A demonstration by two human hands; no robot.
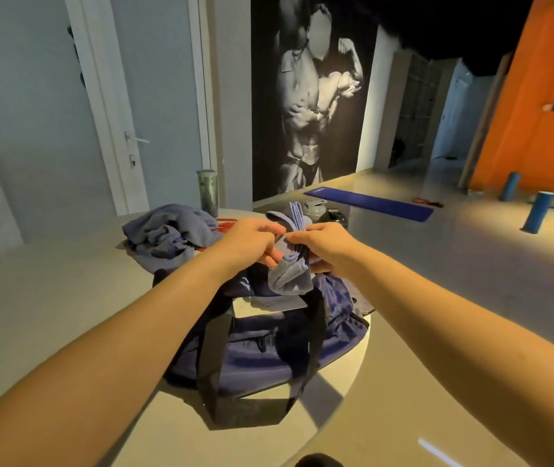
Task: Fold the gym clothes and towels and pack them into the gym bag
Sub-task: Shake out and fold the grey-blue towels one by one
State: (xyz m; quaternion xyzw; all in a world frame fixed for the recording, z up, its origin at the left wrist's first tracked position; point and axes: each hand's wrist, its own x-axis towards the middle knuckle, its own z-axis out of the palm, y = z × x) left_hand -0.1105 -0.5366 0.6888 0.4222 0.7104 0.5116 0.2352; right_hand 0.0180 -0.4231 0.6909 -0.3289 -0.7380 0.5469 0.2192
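Note:
A navy gym bag [265,352] with black straps lies on the beige counter [49,315] in front of me. Above its far end I hold a folded grey-blue towel [290,274] upright between both hands. My left hand [252,241] pinches its left side and my right hand [322,244] grips its right edge. The towel's upper end [294,214] sticks up behind my fingers and its lower end hangs toward the bag. A crumpled heap of grey-blue clothes [167,234] lies on the counter at the back left.
A dark tumbler [207,192] stands behind the clothes heap, with a red item [226,224] beside it. A shaker bottle [314,208] sits behind the towel. A white paper [265,305] lies on the bag. A blue mat [370,202] and foam rollers [538,212] are on the floor.

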